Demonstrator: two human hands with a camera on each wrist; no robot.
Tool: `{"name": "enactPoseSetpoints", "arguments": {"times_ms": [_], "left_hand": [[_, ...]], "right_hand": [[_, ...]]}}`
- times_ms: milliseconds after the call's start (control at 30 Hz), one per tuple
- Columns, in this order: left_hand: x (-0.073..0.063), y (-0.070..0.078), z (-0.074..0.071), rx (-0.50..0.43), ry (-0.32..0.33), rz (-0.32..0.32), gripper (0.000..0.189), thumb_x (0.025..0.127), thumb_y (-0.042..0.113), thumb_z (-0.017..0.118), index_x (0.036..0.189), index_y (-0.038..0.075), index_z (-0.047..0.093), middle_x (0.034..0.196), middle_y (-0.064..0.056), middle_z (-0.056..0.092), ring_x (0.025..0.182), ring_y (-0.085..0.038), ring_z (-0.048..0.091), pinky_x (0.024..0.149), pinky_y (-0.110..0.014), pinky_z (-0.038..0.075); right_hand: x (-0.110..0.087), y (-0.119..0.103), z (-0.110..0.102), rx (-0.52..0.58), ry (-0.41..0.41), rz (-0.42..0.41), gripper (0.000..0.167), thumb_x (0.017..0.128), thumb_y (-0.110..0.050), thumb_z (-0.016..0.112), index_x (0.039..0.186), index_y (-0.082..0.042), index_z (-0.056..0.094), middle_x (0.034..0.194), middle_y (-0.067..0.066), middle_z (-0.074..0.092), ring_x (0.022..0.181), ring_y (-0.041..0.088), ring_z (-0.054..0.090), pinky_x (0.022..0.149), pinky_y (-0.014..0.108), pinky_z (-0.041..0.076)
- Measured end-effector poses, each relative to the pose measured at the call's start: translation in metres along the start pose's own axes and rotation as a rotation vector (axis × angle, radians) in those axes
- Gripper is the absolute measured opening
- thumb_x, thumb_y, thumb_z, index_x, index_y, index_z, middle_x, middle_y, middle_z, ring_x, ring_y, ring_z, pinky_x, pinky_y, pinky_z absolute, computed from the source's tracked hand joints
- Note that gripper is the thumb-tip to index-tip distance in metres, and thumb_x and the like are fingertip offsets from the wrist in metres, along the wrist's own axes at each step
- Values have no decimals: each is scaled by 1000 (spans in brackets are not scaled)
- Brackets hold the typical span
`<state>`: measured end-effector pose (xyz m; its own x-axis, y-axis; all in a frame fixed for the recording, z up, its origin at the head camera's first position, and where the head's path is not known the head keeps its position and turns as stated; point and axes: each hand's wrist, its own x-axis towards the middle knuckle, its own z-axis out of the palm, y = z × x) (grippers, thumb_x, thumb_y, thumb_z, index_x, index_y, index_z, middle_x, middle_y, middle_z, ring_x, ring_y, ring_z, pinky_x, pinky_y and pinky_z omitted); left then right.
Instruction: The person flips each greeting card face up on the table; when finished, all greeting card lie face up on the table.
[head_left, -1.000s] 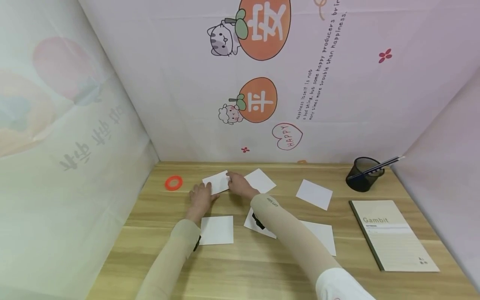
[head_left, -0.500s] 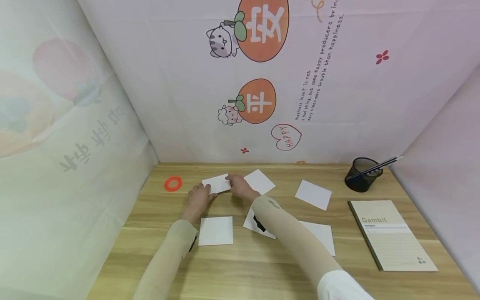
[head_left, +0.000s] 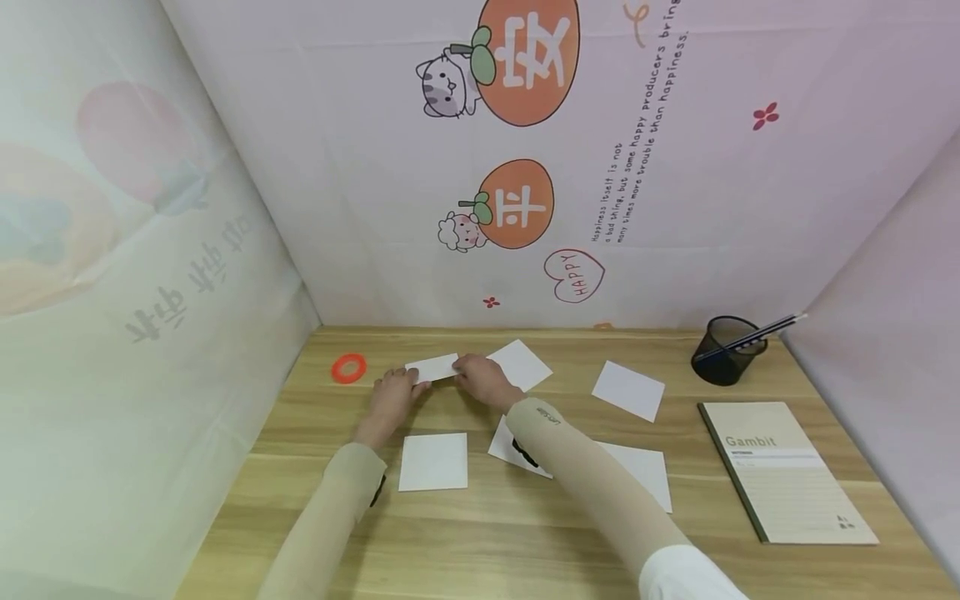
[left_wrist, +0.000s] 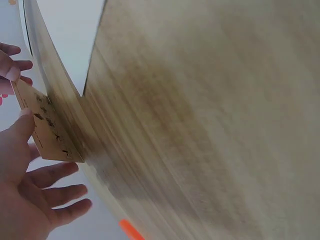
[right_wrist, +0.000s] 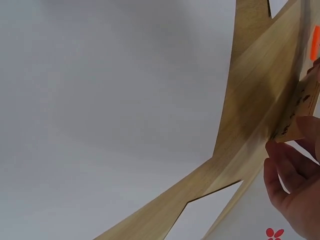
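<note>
A card [head_left: 433, 368] tips up more steeply than half a second earlier, between two hands, just left of centre.

The left hand [head_left: 392, 400] pinches its left end, thumb against finger, other fingers spread; the right hand [head_left: 483, 379] pinches its right end, thumb and fingers nearly together. The head view shows its white side; both wrist views show dark, unreadable marks on the other. Whether it touches the table [head_left: 442, 550] is unclear. The tipping looks part-done: the card is neither flat nor released. Five other cards [head_left: 433, 462] lie white side up across the lower middle, some partly hidden.
</note>
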<state>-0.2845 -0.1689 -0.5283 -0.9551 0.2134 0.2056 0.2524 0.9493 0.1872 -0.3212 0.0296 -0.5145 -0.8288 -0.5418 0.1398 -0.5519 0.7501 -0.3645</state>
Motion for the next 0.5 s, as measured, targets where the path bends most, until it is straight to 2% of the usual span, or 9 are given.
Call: {"name": "enactPoseSetpoints", "arguments": {"times_ms": [133,233,367,500], "left_hand": [[0,-2,-2,13,92,72,27,91,27,67,73,10,55,74,-9,63,74,-31,60,66,-48,51],[0,-2,-5,19,154,105,25,91,23,67,73,9,58,71,-9,63,72,-30,62,65,-47,51],[0,-1,-7,31,189,103,19,94,22,63,86,5,65,81,-12,68,82,-31,65,71,-48,52],[0,-1,-8,60,180,91,10,94,13,63,96,4,65,91,-14,70,89,-31,65,76,-48,53]], "right_hand": [[0,1,1,-11,20,-11,23,93,-12,63,114,-5,69,109,8,69,101,23,65,84,36,53],[0,2,2,-11,37,-6,23,95,-15,61,115,-6,69,112,7,69,103,22,65,85,36,53],[-1,2,3,-10,99,-10,22,96,-15,60,113,-5,70,111,8,69,99,21,66,81,34,54],[-1,1,3,-12,173,-18,20,96,-12,59,111,-5,70,101,7,71,88,18,67,74,33,55]]}}
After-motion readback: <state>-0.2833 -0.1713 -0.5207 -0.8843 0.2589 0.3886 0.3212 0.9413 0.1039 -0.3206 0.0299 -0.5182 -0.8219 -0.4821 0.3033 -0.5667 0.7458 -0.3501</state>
